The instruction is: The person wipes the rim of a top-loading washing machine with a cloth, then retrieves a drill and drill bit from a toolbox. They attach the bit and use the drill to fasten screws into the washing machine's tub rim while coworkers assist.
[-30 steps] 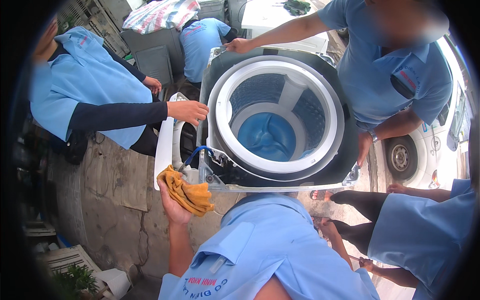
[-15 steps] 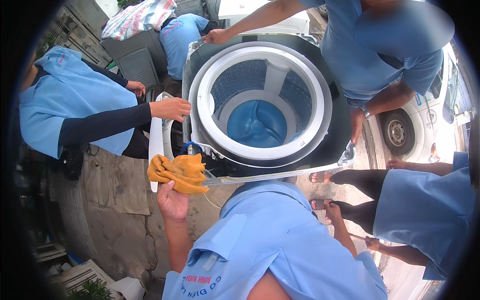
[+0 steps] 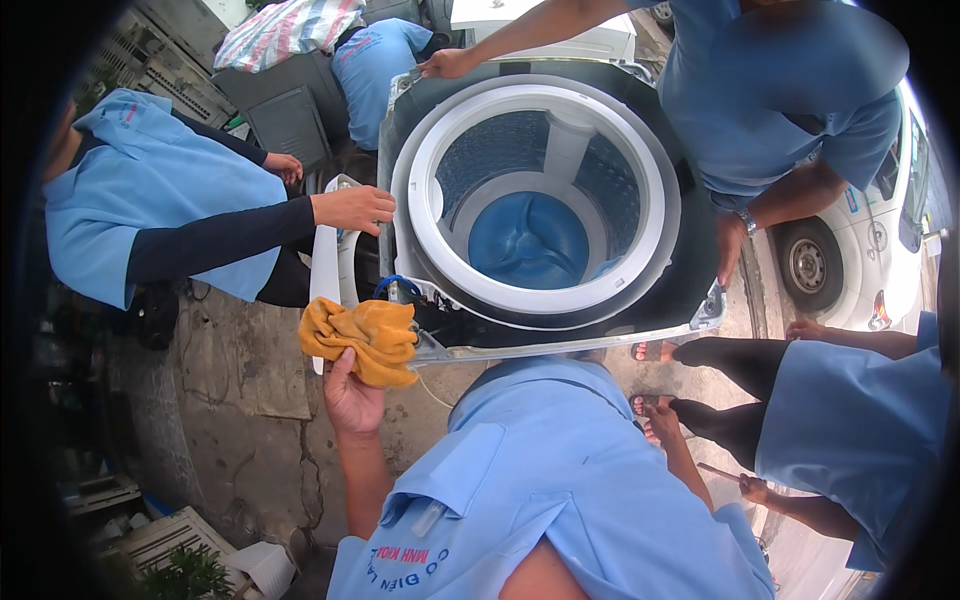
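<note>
My left hand grips a crumpled orange cloth at the front-left corner of an open top-load washing machine, which has a white tub ring and blue pulsator. The cloth overlaps a white panel beside the machine, near a blue hose. My right hand hangs low at my right side, fingers loosely apart, with nothing visible in it. A co-worker on the left reaches a hand to the machine's left edge; another at upper right grips its back-left corner and right side.
A crouching person works behind among grey machines and a striped sack. A white car stands at right. Another person at lower right holds a thin rod. Plants and white slatted parts lie at lower left on cracked concrete.
The machine, my left hand and the cloth sit higher in the picture, the cloth now covering more of the panel's lower end. The co-worker at upper right has bent their head lower.
</note>
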